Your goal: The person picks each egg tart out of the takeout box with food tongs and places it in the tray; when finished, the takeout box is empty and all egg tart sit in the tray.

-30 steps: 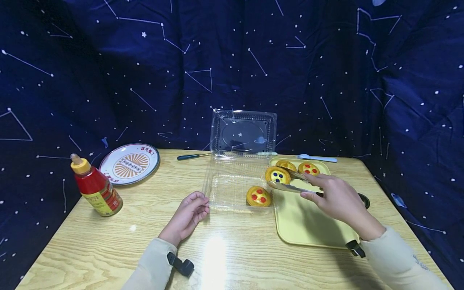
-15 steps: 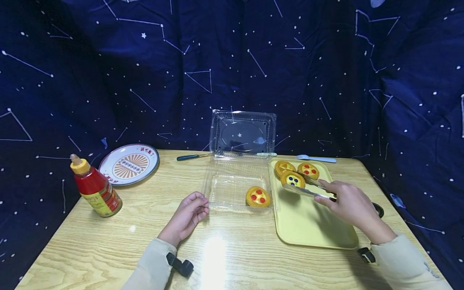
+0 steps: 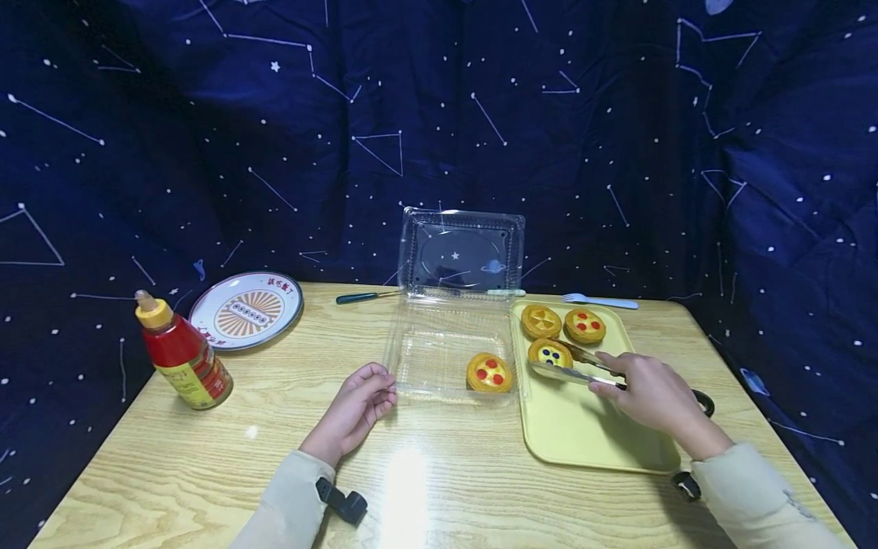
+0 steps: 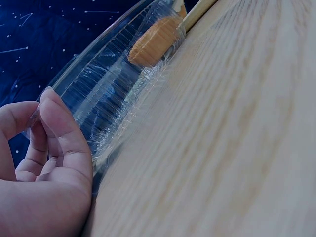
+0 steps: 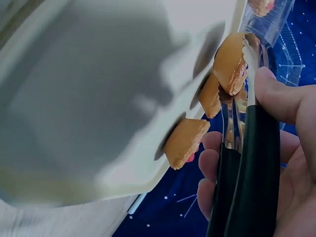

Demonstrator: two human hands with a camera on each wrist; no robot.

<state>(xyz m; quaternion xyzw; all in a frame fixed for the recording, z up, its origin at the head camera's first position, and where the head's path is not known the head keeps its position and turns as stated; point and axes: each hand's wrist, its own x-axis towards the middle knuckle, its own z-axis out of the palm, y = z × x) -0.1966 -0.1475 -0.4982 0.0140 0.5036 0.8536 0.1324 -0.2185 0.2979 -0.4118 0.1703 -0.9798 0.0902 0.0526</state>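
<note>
My right hand [image 3: 655, 393] grips black-handled metal tongs [image 5: 252, 168], whose tips pinch an egg tart with blue dots [image 3: 550, 354]. In the right wrist view this tart is raised off the yellow tray [image 3: 583, 435], its shadow beside it. A plain-topped egg tart [image 3: 540, 321] and a red-dotted egg tart [image 3: 585, 325] lie at the tray's far end. My left hand [image 3: 357, 404] pinches the near left corner of a clear plastic clamshell box [image 3: 439, 362] between thumb and fingers. The box's lid stands up, and another red-dotted egg tart [image 3: 489, 373] sits in its near right corner.
A red sauce bottle [image 3: 185, 354] with a yellow cap stands at the left, by a patterned plate [image 3: 247, 311]. A dark-handled utensil [image 3: 357, 298] lies behind the box's left side, a light blue fork [image 3: 600, 301] behind the tray. A dark starry curtain hangs behind the table.
The tongs with the blue-dotted tart have moved right from the box's edge, then toward me over the tray, uncovering the plain tart. My left hand has stayed at the box corner.
</note>
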